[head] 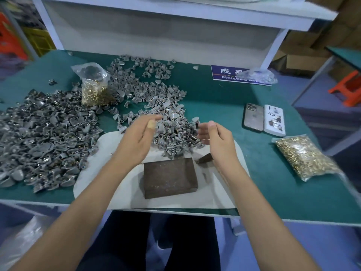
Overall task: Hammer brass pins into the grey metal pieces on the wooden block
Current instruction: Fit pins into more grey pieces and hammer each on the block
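Observation:
A dark wooden block [170,177] lies on a white cloth [93,182] at the table's front edge, its top bare. My left hand [141,133] and my right hand [214,136] hover above the cloth, palms facing each other, fingers relaxed, holding nothing. Between and beyond them lies a heap of grey metal pieces [170,122]. A larger heap of grey pieces [45,137] covers the left of the table. A brown hammer part [205,158] peeks out under my right wrist. Brass pins fill a bag at the back left [94,92] and a bag at the right [304,157].
Two phones [263,120] lie right of the middle heap. A blue sign [230,74] and a crumpled plastic bag [261,75] sit at the back right. A white shelf frame [156,30] rises behind the green table [224,98]. An orange stool [347,89] stands off to the right.

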The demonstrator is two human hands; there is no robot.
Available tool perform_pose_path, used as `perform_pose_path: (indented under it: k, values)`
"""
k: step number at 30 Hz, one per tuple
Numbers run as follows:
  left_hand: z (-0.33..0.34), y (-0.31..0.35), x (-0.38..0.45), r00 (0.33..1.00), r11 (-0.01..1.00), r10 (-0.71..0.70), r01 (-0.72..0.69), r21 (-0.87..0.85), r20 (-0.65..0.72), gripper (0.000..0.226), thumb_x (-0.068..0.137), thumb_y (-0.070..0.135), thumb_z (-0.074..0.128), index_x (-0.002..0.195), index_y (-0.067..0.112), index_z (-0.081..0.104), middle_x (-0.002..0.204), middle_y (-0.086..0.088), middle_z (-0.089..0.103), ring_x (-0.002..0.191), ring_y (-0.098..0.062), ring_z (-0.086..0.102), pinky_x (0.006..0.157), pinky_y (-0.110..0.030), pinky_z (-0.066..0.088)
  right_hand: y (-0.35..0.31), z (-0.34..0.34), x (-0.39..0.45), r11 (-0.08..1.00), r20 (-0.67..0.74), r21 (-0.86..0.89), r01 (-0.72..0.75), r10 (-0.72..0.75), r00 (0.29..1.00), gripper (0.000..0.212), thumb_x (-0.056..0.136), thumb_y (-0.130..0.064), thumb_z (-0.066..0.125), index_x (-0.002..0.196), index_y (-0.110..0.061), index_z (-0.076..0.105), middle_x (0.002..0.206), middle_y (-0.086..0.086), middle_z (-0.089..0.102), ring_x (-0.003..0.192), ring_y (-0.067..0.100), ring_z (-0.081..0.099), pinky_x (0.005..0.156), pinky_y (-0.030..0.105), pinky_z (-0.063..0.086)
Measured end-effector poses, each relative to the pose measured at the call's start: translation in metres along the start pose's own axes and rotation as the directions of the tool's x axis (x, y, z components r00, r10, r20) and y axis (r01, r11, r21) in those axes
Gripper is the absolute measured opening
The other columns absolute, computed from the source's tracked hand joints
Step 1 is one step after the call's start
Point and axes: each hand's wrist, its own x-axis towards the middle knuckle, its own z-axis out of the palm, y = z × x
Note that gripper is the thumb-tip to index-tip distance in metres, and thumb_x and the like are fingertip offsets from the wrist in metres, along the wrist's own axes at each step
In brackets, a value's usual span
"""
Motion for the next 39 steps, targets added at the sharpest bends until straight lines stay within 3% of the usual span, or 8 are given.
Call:
perform_pose_path:
  k: [4,7,10,17,21,31,36,39]
  values:
    - [-0.019,-0.016,-0.041,0.975,0.982,0.01,0.033,0.188,-0.223,0.022,0.102,0.02,0.055,0.123,0.021,0.063,0.12,0.007,0.064,0.113,-0.006,0.051,0.097,-0.022,0.037,-0.001,0.01,-0.029,0.953,0.114,-0.266,0.146,-0.12,0.986,0.019,0.102,-0.027,0.057,0.095,-0.025,0.075,0.087,-0.011,0.073,0.086,0.007,0.067,0.079,0.031,0.053]
    - [-0.019,-0.027,-0.059,0.982,0.952,0.048,0.01,0.305,-0.182,0.022,0.098,0.018,0.064,0.119,0.016,0.068,0.115,0.0,0.068,0.113,-0.021,0.057,0.101,-0.039,0.041,-0.01,0.021,-0.039,0.906,0.243,-0.374,0.197,-0.11,0.964,0.013,0.099,-0.028,0.063,0.099,-0.027,0.076,0.091,-0.019,0.071,0.088,-0.006,0.062,0.077,0.015,0.045]
    - [-0.019,-0.035,-0.068,0.992,0.931,0.022,0.025,0.365,-0.124,0.021,0.096,0.02,0.065,0.117,0.016,0.07,0.112,-0.001,0.07,0.11,-0.027,0.06,0.098,-0.048,0.043,-0.02,0.033,-0.038,0.834,0.324,-0.533,0.144,0.043,0.945,0.013,0.096,-0.038,0.066,0.096,-0.029,0.075,0.096,-0.015,0.072,0.094,0.007,0.065,0.083,0.027,0.052]
    - [-0.032,-0.048,-0.085,0.99,0.943,0.103,-0.066,0.325,-0.099,0.023,0.097,0.009,0.061,0.118,0.015,0.068,0.11,0.001,0.068,0.106,-0.026,0.059,0.095,-0.044,0.044,-0.041,0.07,-0.022,0.419,0.101,-0.908,-0.008,0.239,0.966,0.039,0.079,-0.06,0.077,0.091,-0.022,0.072,0.088,-0.003,0.07,0.087,0.024,0.066,0.067,0.028,0.039]
    - [-0.034,-0.047,-0.094,0.995,0.948,0.096,-0.087,0.307,-0.015,0.037,0.091,-0.003,0.053,0.119,0.016,0.067,0.111,0.002,0.064,0.107,-0.025,0.055,0.092,-0.046,0.045,-0.047,0.082,-0.019,0.302,0.052,-0.953,-0.032,0.264,0.963,0.052,0.069,-0.068,0.08,0.085,-0.021,0.062,0.077,-0.004,0.061,0.079,0.023,0.059,0.057,0.027,0.029]
    - [-0.031,-0.048,-0.089,0.999,0.953,0.038,-0.028,0.303,-0.026,0.027,0.095,0.011,0.057,0.117,0.021,0.067,0.113,0.004,0.063,0.111,-0.025,0.052,0.09,-0.041,0.042,-0.024,0.084,-0.027,0.497,-0.075,-0.855,-0.15,0.167,0.983,0.013,0.082,-0.043,0.078,0.087,-0.035,0.069,0.1,-0.011,0.071,0.107,0.023,0.064,0.094,0.04,0.048]
    - [-0.031,-0.049,-0.089,0.999,0.964,0.03,-0.024,0.263,-0.022,0.026,0.094,0.01,0.06,0.117,0.02,0.068,0.113,0.004,0.063,0.111,-0.025,0.053,0.091,-0.042,0.042,-0.013,0.082,-0.034,0.631,-0.112,-0.766,-0.127,0.064,0.992,0.009,0.08,-0.033,0.077,0.08,-0.031,0.068,0.072,-0.02,0.059,0.083,0.013,0.063,0.067,0.029,0.047]
    - [-0.032,-0.05,-0.089,1.0,0.97,0.028,-0.029,0.239,0.007,0.024,0.095,0.013,0.061,0.117,0.02,0.068,0.113,0.005,0.063,0.11,-0.024,0.053,0.091,-0.041,0.042,-0.011,0.078,-0.033,0.696,-0.082,-0.705,-0.139,0.116,0.99,0.01,0.078,-0.033,0.078,0.083,-0.032,0.069,0.076,-0.015,0.066,0.078,0.007,0.063,0.069,0.03,0.05]
